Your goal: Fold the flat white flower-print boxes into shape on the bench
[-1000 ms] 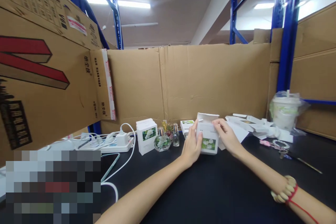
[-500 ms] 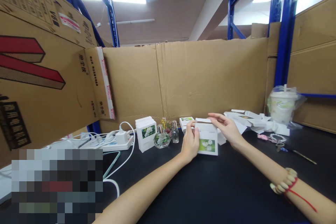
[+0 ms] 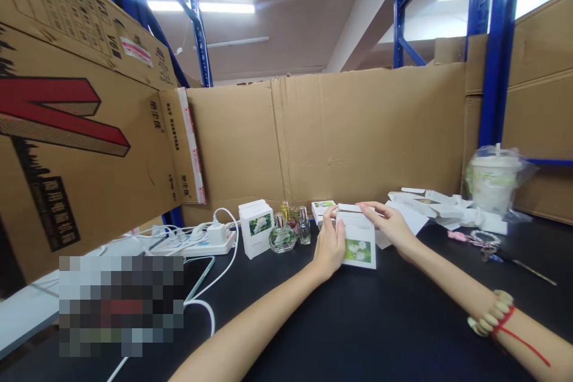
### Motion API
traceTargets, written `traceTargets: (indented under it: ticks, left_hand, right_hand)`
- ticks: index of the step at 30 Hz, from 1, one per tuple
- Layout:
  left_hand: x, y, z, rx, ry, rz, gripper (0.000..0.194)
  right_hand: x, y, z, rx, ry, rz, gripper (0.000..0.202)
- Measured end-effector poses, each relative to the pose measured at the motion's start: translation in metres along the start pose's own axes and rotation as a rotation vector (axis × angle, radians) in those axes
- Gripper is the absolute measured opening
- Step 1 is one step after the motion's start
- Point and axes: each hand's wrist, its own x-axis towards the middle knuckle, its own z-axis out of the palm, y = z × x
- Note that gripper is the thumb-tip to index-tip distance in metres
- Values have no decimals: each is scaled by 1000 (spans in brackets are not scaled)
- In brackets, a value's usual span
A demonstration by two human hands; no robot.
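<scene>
A white box (image 3: 359, 239) with a green panel of white flowers is held upright near the middle. My left hand (image 3: 330, 248) is closed round its left side. At its top right edge, the fingers of my right hand (image 3: 388, 227) touch the top flap. Left of my hands stands a similar white flower box (image 3: 256, 230), beside a round glass bottle (image 3: 282, 239) and a slim bottle with a silver cap (image 3: 304, 228). Another white box (image 3: 321, 210) lies behind my left hand, partly hidden.
Unfolded white cartons (image 3: 425, 204) lie right of my hands, near a lidded cup in plastic (image 3: 495, 185) and a keyring (image 3: 486, 240). A power strip (image 3: 219, 242) with white cables sits left. Cardboard (image 3: 367, 131) walls the black table.
The whole view has shifted slightly, so most things appear further right. The fingers of my right hand have come down nearer the top edge of the held box.
</scene>
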Motion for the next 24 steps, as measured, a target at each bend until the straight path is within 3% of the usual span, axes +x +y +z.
traceTargets:
  ticks: [11,24]
  left_hand:
    - [0,4,-3,63,-17,-21,43]
    - [-2,4,-5,105,9,139,44]
  right_hand:
    - [0,-3,1,-16,-61,-5,49]
    - [-3,-4,-1,-68,-13,-301,29]
